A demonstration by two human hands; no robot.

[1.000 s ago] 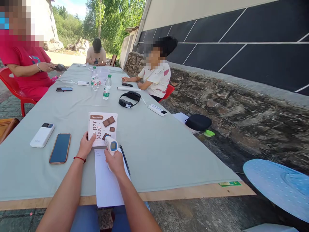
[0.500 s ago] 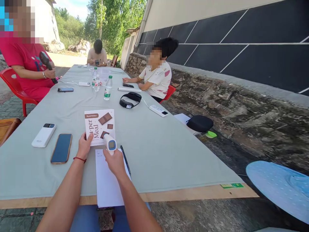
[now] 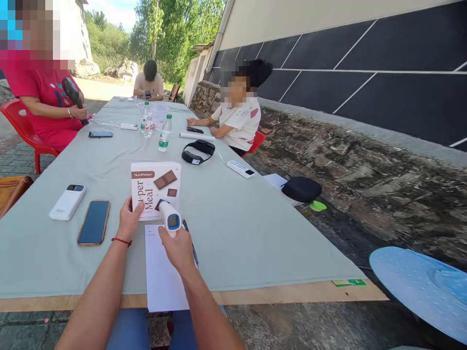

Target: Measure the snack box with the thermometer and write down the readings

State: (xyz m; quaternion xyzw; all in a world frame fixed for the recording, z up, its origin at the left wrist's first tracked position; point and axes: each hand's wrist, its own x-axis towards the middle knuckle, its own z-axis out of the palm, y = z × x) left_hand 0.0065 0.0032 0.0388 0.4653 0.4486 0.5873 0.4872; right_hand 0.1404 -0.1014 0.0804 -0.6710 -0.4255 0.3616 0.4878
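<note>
Shifting slightly rightward, the white, brown-printed cardboard box (image 3: 156, 189), pinched by the left hand (image 3: 130, 216) at the grey-clothed desk (image 3: 262, 238), stays before the white-and-blue plastic thermometer gun (image 3: 170, 217) clasped in the right hand (image 3: 178, 249).

bracelet (image 3: 121, 240): thin red cord, left wrist | forearms (image 3: 95, 287): bare | trousers (image 3: 129, 330): blue

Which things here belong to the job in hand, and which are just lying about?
In the job, it seems:
white box, in left hand
thermometer gun, in right hand
paper and pen, probably

Just lying about:
brown-edged phone
nearest white power bank
black headset
nearest bottle
</note>
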